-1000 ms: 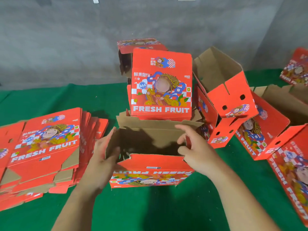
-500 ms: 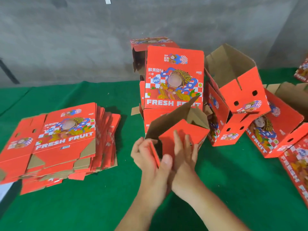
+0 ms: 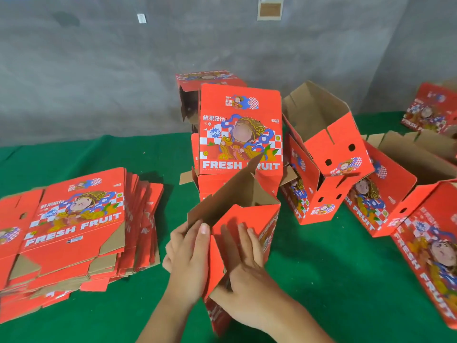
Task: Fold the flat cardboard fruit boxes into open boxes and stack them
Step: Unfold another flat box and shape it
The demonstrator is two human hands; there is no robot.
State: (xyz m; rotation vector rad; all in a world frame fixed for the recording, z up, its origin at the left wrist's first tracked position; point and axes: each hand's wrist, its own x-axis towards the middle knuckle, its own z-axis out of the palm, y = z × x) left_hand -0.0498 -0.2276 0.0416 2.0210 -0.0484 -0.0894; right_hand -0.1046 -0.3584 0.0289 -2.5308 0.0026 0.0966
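Now the box in hand [image 3: 243,226] sits tipped up on one end between the two hands, where a second ago it lay low on the bench with its brown inside open to the camera and the hands spread at its two sides. The left hand [image 3: 189,258] has come in from the far left edge and grips a red flap, thumb laid along the flap's edge and fingers curled behind it. The right hand [image 3: 243,258] has left the right wall and lies flat, fingers straight, pressing the neighbouring red panel down; it grasps nothing. Over the last half second both hands have barely shifted, so the bottom flaps look to be in the middle of being tucked together. By my reading the base is nearly closed but not locked, since one brown flap [image 3: 222,201] still stands up loose above the fingers.

Left of the hands, on the green bench [image 3: 321,280], lies the pile of flat boxes [image 3: 74,226], unchanged and tall, so plenty remains to fold. Behind the work stands the stack of folded boxes [image 3: 239,129], its printed face toward the camera. To the right, the finished open boxes [image 3: 326,154] lean tumbled against one another rather than stacked.
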